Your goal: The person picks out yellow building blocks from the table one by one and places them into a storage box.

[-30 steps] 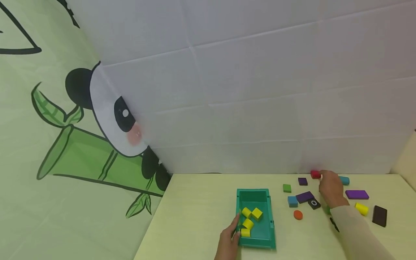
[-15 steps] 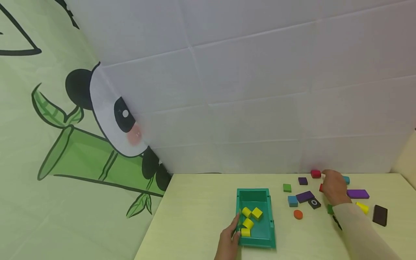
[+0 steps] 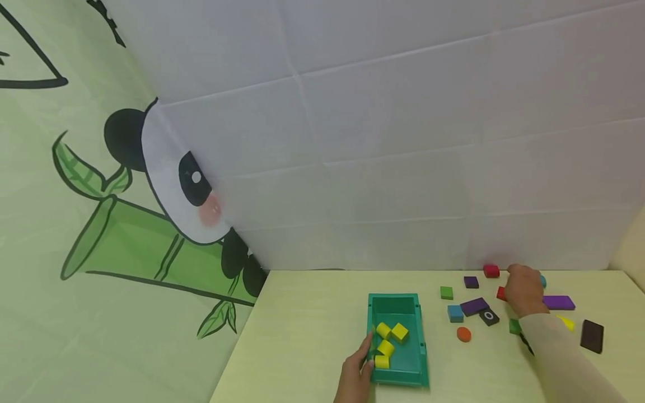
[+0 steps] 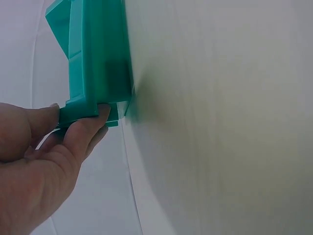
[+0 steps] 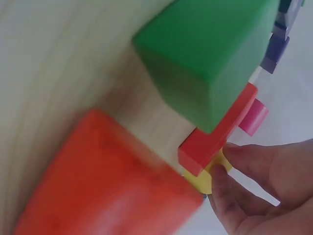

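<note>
My left hand grips the near left edge of a green tray, thumb on one side of its rim and fingers on the other, as the left wrist view shows. Several yellow blocks lie in the tray. At the back right of the table, my right hand reaches down among loose blocks. In the right wrist view its thumb and fingers pinch a yellow block, partly hidden by the fingers and a red block. A pink-red cylinder lies beyond the red block.
Around the right arm are a green block, an orange-red block, a purple block, a yellow piece and a dark slab. Blue and orange pieces lie right of the tray. A white cloth hangs behind.
My right hand has shifted right, away from the pink-red cylinder, uncovering part of the red block. The left hand and tray have stayed put.
</note>
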A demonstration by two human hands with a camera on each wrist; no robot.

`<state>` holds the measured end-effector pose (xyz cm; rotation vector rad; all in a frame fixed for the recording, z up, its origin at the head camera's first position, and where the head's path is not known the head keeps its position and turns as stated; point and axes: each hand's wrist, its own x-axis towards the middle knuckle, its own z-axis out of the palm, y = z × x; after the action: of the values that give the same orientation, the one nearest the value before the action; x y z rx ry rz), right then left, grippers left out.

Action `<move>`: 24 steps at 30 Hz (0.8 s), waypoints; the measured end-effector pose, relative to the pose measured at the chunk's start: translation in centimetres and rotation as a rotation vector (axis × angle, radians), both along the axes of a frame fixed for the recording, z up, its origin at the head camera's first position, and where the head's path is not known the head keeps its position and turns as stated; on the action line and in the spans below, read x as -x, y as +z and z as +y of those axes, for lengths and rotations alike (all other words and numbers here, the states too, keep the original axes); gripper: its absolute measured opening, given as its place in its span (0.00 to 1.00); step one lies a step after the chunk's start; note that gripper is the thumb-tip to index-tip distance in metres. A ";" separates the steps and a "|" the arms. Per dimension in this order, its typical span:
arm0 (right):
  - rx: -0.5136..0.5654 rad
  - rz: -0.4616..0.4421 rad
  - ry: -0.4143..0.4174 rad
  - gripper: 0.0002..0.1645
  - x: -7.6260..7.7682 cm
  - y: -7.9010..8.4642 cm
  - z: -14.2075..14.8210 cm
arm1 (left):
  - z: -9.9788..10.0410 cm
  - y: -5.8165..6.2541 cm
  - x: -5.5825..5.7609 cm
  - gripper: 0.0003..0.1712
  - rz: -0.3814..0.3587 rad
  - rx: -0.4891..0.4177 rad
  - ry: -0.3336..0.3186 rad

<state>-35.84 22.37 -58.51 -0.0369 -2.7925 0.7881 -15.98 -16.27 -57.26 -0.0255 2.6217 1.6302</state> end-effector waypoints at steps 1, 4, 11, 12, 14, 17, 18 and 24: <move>0.000 -0.010 0.001 0.13 0.0 0.1 0.1 | 0.0 0.0 0.0 0.32 0.000 0.000 -0.001; -0.009 -0.031 0.001 0.13 -0.2 0.3 0.2 | 0.0 -0.1 0.1 0.32 0.002 -0.003 -0.003; -0.037 -0.053 0.012 0.12 -0.5 0.8 0.4 | -0.1 -0.3 0.0 0.32 0.009 -0.003 -0.005; -0.040 -0.059 0.012 0.12 -0.5 0.8 0.4 | -0.1 -0.3 0.0 0.32 0.012 -0.003 -0.005; -0.044 -0.073 0.009 0.13 -0.4 0.7 0.5 | -0.1 -0.3 0.0 0.32 0.011 -0.006 -0.003; -0.041 -0.096 0.002 0.14 -0.4 0.6 0.4 | -0.1 -0.3 0.0 0.33 0.005 -0.009 -0.003; -0.038 -0.100 -0.001 0.15 -0.5 0.6 0.3 | -0.1 -0.3 0.0 0.33 -0.002 -0.011 -0.001; 0.013 -0.045 0.018 0.14 -0.7 0.9 -0.1 | -0.1 -0.3 0.0 0.32 0.005 -0.009 -0.010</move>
<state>-35.14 22.24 -57.66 -0.0317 -2.8338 0.8194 -15.99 -16.42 -57.54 -0.0085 2.6143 1.6407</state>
